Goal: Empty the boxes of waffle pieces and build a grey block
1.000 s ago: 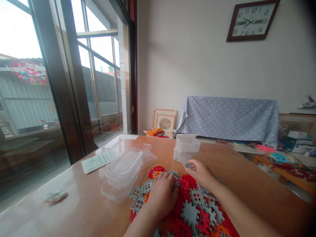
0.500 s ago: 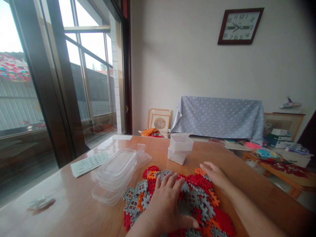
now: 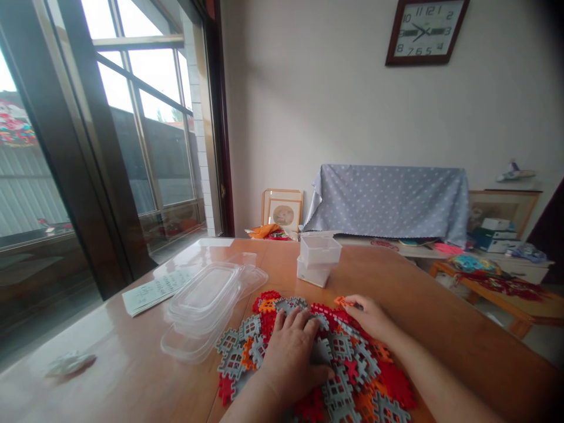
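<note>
A pile of interlocking plastic building pieces (image 3: pixel 343 346) in grey, red and orange lies on the table's near side. My left hand (image 3: pixel 293 355) rests palm down over the pile, fingers stretched out and thumb apart, holding nothing that I can see; the pieces under its palm are hidden. At the pile's far right edge, my right hand (image 3: pixel 370 320) pinches an orange building piece (image 3: pixel 342 301) between thumb and fingers. Part of that piece is covered by the fingertips.
Clear plastic lids and containers (image 3: pixel 205 294) lie stacked left of the pile, beside sheets of handwritten paper (image 3: pixel 154 292). Two small translucent boxes (image 3: pixel 319 249) stand stacked beyond it. A crumpled wrapper (image 3: pixel 69 363) sits on the wooden table (image 3: pixel 145 364) at left.
My right hand has moved slightly left and closed on the orange piece, which now sticks out from its fingertips. My left hand has drawn its thumb in a little. The view has tilted slightly down.
</note>
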`<state>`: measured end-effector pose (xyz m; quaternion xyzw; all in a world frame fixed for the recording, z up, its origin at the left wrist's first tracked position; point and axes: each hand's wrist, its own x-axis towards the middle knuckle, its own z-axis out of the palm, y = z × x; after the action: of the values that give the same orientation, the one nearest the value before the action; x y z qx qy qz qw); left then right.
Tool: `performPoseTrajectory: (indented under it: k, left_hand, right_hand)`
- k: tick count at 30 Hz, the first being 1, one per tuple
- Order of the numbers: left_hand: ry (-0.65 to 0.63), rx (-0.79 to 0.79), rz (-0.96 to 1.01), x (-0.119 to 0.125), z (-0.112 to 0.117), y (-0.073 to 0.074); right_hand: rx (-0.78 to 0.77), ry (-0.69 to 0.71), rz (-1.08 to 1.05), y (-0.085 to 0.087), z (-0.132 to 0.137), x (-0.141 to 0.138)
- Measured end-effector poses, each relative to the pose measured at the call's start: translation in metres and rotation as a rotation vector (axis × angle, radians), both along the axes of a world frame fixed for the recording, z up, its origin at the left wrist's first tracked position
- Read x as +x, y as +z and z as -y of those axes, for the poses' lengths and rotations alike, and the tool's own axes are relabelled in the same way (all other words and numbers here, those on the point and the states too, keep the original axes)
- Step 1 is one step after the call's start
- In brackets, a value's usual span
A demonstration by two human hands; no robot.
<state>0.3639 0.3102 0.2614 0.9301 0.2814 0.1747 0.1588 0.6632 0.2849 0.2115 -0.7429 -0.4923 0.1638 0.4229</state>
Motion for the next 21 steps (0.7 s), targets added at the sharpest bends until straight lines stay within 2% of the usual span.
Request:
performPoseTrajectory:
  k: [5, 10, 16, 18, 21]
  left_hand:
    - [0.026, -0.010, 0.048, 0.001, -0.002, 0.002]
    - [0.066, -0.003, 0.089, 0.003, -0.005, 0.005]
    - [0.112, -0.073, 0.183, 0.003, -0.009, 0.007]
    - [0.132, -0.108, 0.235, 0.002, -0.011, 0.007]
    - [0.165, -0.162, 0.353, 0.001, -0.015, 0.007]
  right_hand:
    - [0.031, 0.057, -0.184, 0.008, 0.007, -0.015]
    - [0.055, 0.070, -0.354, 0.026, 0.016, -0.026]
    - [0.081, 0.153, -0.751, 0.048, 0.022, -0.055]
    - [0.048, 0.202, -0.765, 0.051, 0.023, -0.067]
    - [-0.007, 0.222, -0.664, 0.057, 0.026, -0.085]
